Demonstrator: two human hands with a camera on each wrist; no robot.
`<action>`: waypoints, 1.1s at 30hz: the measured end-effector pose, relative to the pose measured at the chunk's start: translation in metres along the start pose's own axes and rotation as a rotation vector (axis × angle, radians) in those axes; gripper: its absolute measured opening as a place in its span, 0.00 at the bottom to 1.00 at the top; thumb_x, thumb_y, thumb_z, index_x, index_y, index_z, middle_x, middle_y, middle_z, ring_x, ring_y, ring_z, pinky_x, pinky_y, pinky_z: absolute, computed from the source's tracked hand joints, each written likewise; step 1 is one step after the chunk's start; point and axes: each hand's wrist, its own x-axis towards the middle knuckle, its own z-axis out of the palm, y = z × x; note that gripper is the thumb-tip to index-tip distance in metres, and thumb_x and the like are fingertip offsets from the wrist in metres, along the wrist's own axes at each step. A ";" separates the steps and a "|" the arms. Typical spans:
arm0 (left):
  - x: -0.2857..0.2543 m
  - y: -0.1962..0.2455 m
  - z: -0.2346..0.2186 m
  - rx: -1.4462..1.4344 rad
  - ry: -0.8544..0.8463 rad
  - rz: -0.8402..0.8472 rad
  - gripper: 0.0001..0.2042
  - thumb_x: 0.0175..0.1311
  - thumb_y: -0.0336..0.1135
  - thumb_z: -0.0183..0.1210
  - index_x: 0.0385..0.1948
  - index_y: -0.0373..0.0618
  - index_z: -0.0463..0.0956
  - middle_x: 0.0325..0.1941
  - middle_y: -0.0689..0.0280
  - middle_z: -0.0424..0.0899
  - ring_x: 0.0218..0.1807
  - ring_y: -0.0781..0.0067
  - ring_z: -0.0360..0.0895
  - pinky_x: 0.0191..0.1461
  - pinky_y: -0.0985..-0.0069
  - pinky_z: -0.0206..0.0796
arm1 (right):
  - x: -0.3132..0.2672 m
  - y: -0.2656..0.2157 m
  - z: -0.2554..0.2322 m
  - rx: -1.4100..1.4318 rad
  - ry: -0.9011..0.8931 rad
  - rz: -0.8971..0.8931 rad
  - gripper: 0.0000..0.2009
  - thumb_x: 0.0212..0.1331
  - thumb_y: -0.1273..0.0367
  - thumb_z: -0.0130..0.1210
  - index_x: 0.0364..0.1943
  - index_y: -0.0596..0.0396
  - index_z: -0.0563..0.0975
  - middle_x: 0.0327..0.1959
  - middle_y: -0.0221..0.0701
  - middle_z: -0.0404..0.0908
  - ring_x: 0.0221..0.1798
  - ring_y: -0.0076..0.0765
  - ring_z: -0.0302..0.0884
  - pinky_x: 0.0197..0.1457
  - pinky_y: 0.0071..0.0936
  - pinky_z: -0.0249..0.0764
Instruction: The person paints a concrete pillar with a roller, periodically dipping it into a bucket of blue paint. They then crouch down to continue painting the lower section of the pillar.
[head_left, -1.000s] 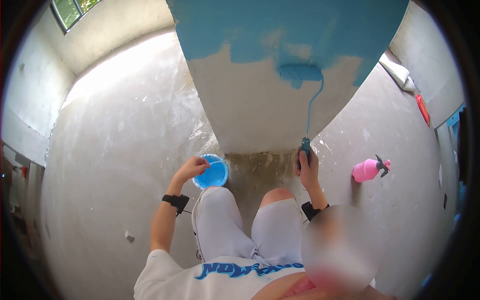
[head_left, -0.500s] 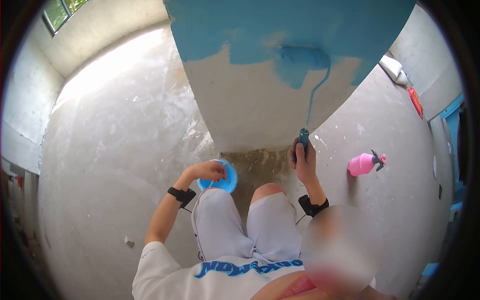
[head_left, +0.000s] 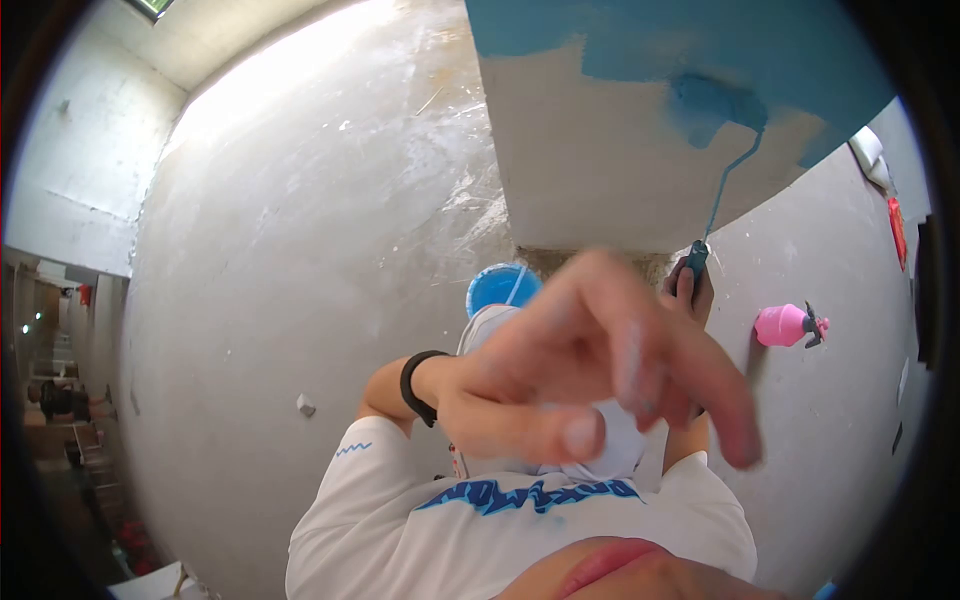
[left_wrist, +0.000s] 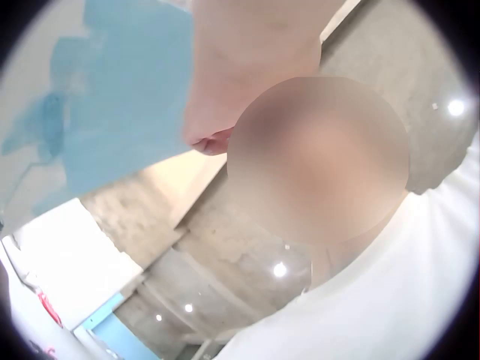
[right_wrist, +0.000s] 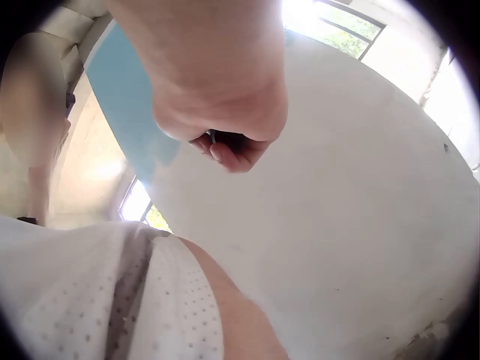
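Note:
The left hand [head_left: 600, 360] is raised close to the head camera, slightly blurred, its fingers loosely bent with nothing held. Behind it, the right hand [head_left: 690, 290] grips the handle of a paint roller [head_left: 697, 255], whose blue head [head_left: 715, 98] lies against the wall panel [head_left: 600, 160] at the lower edge of the blue paint. In the right wrist view the fingers [right_wrist: 236, 156] are curled round the handle, which is mostly hidden. A blue bucket [head_left: 490, 290] with a pale stick across it stands on the floor beside the knee.
A pink spray bottle [head_left: 780, 325] stands on the floor to the right. A small whitish lump [head_left: 305, 405] lies on the floor at the left. Farther right are a white bundle [head_left: 868, 155] and a red item [head_left: 896, 232] by the wall.
The left hand has risen from over the bucket to near the head camera. The head view has shifted, and the roller head has moved slightly up the panel since the earliest frame.

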 end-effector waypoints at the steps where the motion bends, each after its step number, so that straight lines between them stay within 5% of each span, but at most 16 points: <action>1: 0.001 0.002 0.005 -0.060 -0.013 -0.021 0.04 0.64 0.24 0.46 0.34 0.47 0.63 0.41 0.48 0.76 0.39 0.66 0.72 0.43 0.75 0.65 | 0.002 -0.007 0.003 0.008 -0.013 0.003 0.15 0.68 0.56 0.45 0.36 0.56 0.68 0.17 0.21 0.64 0.14 0.14 0.57 0.16 0.14 0.53; 10: 0.008 0.015 0.038 -0.568 -0.048 -0.155 0.12 0.64 0.36 0.53 0.38 0.41 0.60 0.37 0.60 0.69 0.47 0.65 0.70 0.48 0.74 0.59 | 0.006 -0.015 -0.007 -0.076 -0.073 0.016 0.18 0.67 0.53 0.46 0.36 0.55 0.68 0.17 0.23 0.63 0.12 0.14 0.54 0.14 0.15 0.48; 13: 0.009 0.016 0.041 -0.770 -0.108 -0.213 0.16 0.64 0.41 0.55 0.40 0.39 0.59 0.36 0.64 0.66 0.50 0.65 0.70 0.49 0.73 0.57 | 0.005 0.028 -0.015 0.017 -0.081 0.075 0.18 0.67 0.53 0.45 0.35 0.55 0.68 0.16 0.23 0.62 0.12 0.15 0.54 0.14 0.16 0.47; 19: 0.005 0.005 0.042 -0.728 -0.178 -0.165 0.15 0.65 0.39 0.55 0.40 0.38 0.60 0.36 0.62 0.68 0.48 0.67 0.71 0.48 0.75 0.57 | 0.007 -0.013 -0.003 0.043 -0.121 0.015 0.20 0.67 0.51 0.45 0.32 0.55 0.66 0.15 0.22 0.60 0.11 0.15 0.52 0.14 0.17 0.46; 27: 0.012 0.008 0.033 -0.628 -0.183 -0.162 0.15 0.65 0.38 0.54 0.40 0.38 0.60 0.37 0.61 0.69 0.47 0.67 0.71 0.48 0.75 0.57 | 0.001 -0.001 -0.008 0.043 -0.136 0.070 0.19 0.67 0.52 0.45 0.34 0.55 0.67 0.15 0.23 0.60 0.11 0.16 0.53 0.13 0.17 0.47; 29: 0.019 0.009 0.023 -0.602 -0.172 -0.157 0.15 0.65 0.38 0.54 0.40 0.38 0.60 0.37 0.61 0.69 0.47 0.67 0.71 0.47 0.75 0.57 | -0.001 -0.014 -0.002 0.062 0.013 0.074 0.19 0.67 0.52 0.45 0.34 0.56 0.67 0.15 0.23 0.60 0.11 0.16 0.53 0.13 0.17 0.47; 30: 0.016 0.011 0.025 -0.593 -0.171 -0.158 0.15 0.65 0.38 0.54 0.40 0.38 0.60 0.37 0.60 0.69 0.47 0.67 0.71 0.47 0.75 0.57 | 0.000 -0.027 0.003 -0.021 -0.073 -0.036 0.19 0.67 0.53 0.46 0.34 0.56 0.67 0.15 0.23 0.60 0.11 0.16 0.52 0.13 0.17 0.46; 33: 0.008 0.010 0.034 -0.566 -0.171 -0.156 0.14 0.65 0.38 0.54 0.40 0.38 0.60 0.37 0.60 0.69 0.47 0.67 0.71 0.47 0.75 0.57 | 0.001 -0.023 -0.006 0.026 -0.087 0.075 0.19 0.67 0.53 0.46 0.34 0.56 0.66 0.14 0.22 0.59 0.11 0.16 0.52 0.13 0.17 0.46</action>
